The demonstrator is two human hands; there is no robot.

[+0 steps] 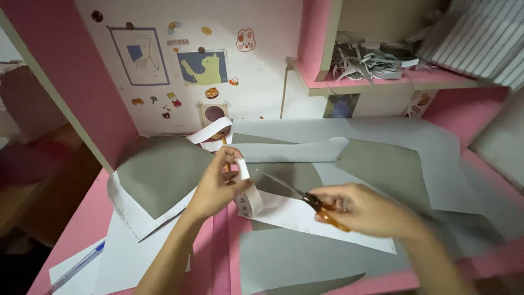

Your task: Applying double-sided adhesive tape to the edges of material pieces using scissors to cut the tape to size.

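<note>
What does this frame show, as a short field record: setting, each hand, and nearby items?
setting: pink desk covered with grey and white paper sheets
left hand: holds a roll of white tape
right hand: grips orange-handled scissors, blades pointing toward the tape
nearby: blue pen at lower left; shredded paper strips on the shelf

Pink tabletop (87,224), mostly covered by overlapping paper. Grey-green sheets (158,175) at 10 o'clock and (387,169) at 2 o'clock, pale grey sheet (295,259) at 6 o'clock. White paper (123,257) at 8 o'clock, blue pen (76,267) on its edge. Pink shelf (382,82) at 1 o'clock carries shredded paper strips (365,57).
</note>
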